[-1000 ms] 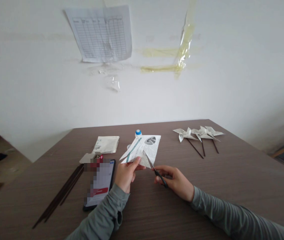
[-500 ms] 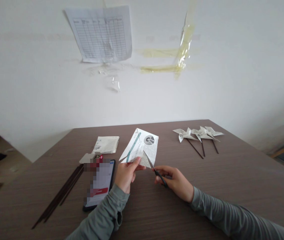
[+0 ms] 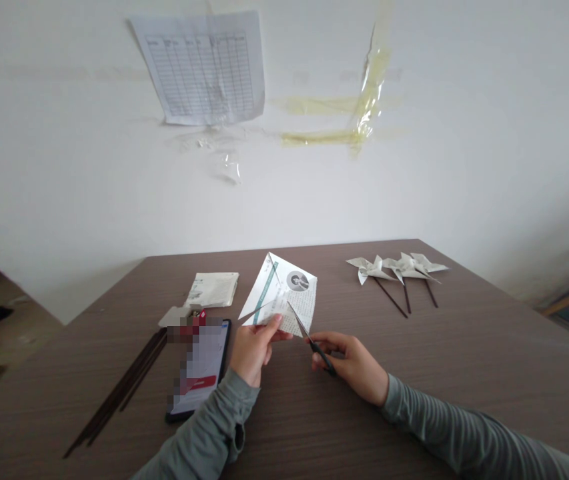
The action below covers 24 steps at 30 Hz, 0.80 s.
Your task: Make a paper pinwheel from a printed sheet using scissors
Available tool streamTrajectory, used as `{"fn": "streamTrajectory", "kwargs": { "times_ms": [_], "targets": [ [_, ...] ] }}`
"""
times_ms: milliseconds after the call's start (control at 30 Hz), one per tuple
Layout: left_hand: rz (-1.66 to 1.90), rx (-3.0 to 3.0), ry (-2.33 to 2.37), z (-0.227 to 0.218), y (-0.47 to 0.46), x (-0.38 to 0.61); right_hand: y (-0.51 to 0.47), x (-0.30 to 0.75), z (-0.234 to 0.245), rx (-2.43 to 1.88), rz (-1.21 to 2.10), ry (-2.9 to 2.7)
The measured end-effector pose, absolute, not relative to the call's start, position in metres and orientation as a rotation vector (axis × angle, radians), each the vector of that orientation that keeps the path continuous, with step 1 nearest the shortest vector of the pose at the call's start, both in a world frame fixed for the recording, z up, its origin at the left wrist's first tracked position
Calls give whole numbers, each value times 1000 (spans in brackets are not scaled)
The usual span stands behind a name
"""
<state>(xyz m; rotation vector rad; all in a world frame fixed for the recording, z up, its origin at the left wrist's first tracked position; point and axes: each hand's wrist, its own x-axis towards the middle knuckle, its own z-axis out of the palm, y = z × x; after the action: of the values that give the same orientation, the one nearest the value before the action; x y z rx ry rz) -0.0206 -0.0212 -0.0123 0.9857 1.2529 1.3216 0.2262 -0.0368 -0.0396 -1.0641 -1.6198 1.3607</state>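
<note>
My left hand (image 3: 253, 349) pinches the near edge of a printed paper sheet (image 3: 284, 295) and holds it tilted up above the brown table (image 3: 464, 360). My right hand (image 3: 351, 360) grips black-handled scissors (image 3: 309, 337). Their blades point up and left into the sheet's lower edge, close to my left fingertips. The sheet carries text, a teal stripe and a round picture.
A phone (image 3: 200, 370) lies left of my left hand, with several dark thin sticks (image 3: 124, 387) further left. A folded printed paper (image 3: 213, 289) and a small card lie behind the phone. Three paper pinwheels on sticks (image 3: 398, 270) rest at the back right. A table chart (image 3: 203, 67) hangs on the wall.
The sheet has tipped up more steeply and now hides the blue-capped bottle seen behind it a second ago. Both hands have stayed nearly in place.
</note>
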Motion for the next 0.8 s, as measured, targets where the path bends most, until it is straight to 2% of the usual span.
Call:
{"fn": "streamTrajectory", "kwargs": {
  "times_ms": [567, 800],
  "targets": [
    [1386, 978, 1408, -2, -22, -23, -39, 235, -23, -1026, 1366, -1785],
    [1389, 1101, 1470, 1, -19, -31, -24, 258, -23, -1063, 913, -1926]
  ]
}}
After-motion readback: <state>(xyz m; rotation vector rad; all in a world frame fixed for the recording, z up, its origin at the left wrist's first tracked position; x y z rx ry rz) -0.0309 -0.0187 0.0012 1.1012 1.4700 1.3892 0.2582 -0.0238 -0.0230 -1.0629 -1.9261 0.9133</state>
